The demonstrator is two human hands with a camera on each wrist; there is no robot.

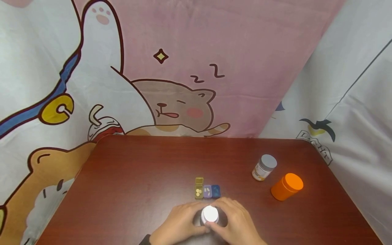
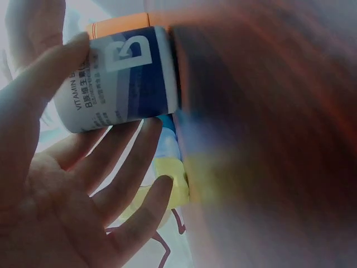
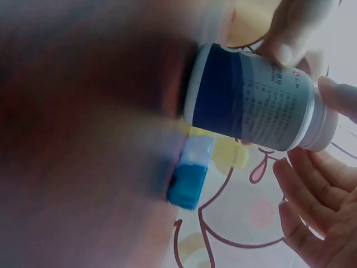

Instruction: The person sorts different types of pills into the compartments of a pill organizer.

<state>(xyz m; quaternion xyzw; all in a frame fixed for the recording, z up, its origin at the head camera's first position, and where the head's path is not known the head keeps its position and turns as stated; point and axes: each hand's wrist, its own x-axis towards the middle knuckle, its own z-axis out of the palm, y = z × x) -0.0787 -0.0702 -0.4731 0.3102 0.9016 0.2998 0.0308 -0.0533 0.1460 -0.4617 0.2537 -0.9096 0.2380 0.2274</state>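
1. You work at a dark red-brown wooden table (image 1: 137, 177) backed by cartoon-cat curtains (image 1: 171, 68).
2. A small three-compartment pill box (image 1: 207, 191) lies just beyond the white vitamin bottle with a blue label (image 1: 210, 215).
3. Your left hand (image 1: 177, 224) and right hand (image 1: 235, 223) curl their fingers round that bottle, standing upright between them near the table's front edge.

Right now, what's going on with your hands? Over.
Both hands on the white bottle: left hand steadies, right hand at the cap. Pill box just beyond. Nothing blocking.
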